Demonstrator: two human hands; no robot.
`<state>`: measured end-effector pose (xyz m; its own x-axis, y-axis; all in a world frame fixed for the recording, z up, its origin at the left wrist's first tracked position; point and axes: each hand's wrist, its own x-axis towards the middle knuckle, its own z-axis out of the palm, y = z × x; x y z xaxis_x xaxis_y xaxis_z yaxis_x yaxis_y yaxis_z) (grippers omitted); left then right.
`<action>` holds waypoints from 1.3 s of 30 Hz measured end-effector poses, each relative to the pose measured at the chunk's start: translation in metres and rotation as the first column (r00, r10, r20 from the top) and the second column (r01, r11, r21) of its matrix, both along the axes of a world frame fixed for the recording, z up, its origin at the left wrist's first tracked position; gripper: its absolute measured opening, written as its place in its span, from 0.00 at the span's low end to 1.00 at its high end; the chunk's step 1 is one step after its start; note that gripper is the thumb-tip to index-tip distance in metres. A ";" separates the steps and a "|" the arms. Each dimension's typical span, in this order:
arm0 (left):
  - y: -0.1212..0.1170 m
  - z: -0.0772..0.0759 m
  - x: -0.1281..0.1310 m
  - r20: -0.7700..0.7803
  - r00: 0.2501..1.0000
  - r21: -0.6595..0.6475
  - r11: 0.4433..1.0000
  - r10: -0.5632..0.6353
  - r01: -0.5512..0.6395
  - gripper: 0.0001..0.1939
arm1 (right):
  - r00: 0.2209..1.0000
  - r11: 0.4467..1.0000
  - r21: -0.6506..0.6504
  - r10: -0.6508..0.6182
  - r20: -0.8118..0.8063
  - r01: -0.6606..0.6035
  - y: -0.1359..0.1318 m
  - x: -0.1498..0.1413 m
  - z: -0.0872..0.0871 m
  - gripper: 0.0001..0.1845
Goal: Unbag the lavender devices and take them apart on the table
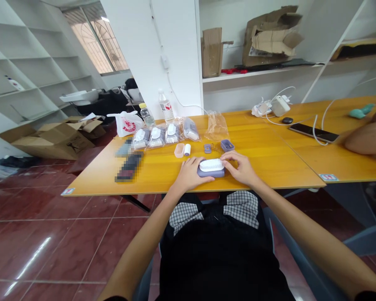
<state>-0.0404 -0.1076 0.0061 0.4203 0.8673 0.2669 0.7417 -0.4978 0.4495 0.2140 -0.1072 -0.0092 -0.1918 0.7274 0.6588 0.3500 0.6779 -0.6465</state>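
1. Supporting the purple case point(218, 173) near its front edge: my yellow table point(257, 167).
2. Left hand point(191, 172): thumb and fingers clamped around the purple case's left end.
3. Right hand point(240, 168): fingertips at the purple case's right end, against the white bristled piece; I cannot tell whether they pinch.
4. White bristled piece point(211, 165): atop the purple case.
5. Purple tub point(227, 145): beyond the purple case.

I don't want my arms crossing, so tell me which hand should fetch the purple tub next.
Right, I'd judge: the right hand is nearer the purple tub, touching the white piece at its right end. The left hand is farther off, holding the case.
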 end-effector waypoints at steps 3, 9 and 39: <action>0.002 -0.003 -0.003 0.011 1.000 0.025 0.999 -0.026 0.026 0.42 | 0.996 0.999 0.008 0.032 0.079 -0.032 0.000 -0.006 0.000 0.18; 0.003 -0.003 -0.004 0.005 0.998 0.029 0.998 -0.059 0.059 0.38 | 0.995 0.994 -0.044 0.097 0.024 -0.096 0.010 -0.021 0.004 0.05; -0.003 0.002 0.003 -0.088 0.995 0.037 0.999 0.036 -0.033 0.42 | 0.975 0.973 0.166 0.128 0.181 -0.159 0.009 -0.021 0.012 0.08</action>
<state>-0.0373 -0.1110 0.0084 0.4138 0.8721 0.2611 0.7949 -0.4859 0.3634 0.1932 -0.0980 0.0027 -0.4050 0.5576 0.7246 0.3337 0.8280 -0.4506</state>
